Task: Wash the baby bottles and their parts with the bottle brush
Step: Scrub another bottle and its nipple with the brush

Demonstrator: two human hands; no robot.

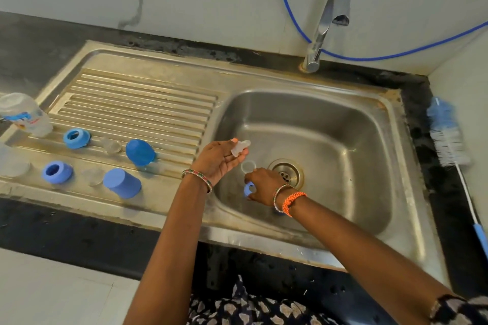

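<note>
Left hand (221,159), palm up over the basin's left edge, pinching a clear teat (240,147) between thumb and fingertips. Right hand (265,186), just left of the drain (286,173), closed around a blue ring (249,190) low in the palm, with a clear bottle mouth (248,166) showing just above the knuckles; whether that bottle is gripped or merely resting against the hand cannot be told. Teat judged soft, light and slippery when wet: best held at its thick base flange, not the thin tip, which would fold. Ring judged stiff and light: safe to grip by its ribbed outer wall. Sink (343,124) dry-looking, tap (327,21) behind the drain, not running. Left of the drain, on the ribbed drainboard (142,103): two blue caps (140,152) (122,182) lying on their sides, two more blue rings (76,138) (57,171), two clear teats (111,145) (93,176), blurred, and a clear printed bottle (25,113) on its side at the far left; a second clear bottle (13,163) faintly visible below it. Bottles judged light, rigid plastic, slick when soapy: to be held around the body. Right of the drain, beyond the sink rim, brush (446,134) lying on the dark counter (66,229), bristle head away from the person, thin handle toward them; bristles soft, wire stem springy, best taken at the blue handle end.
</note>
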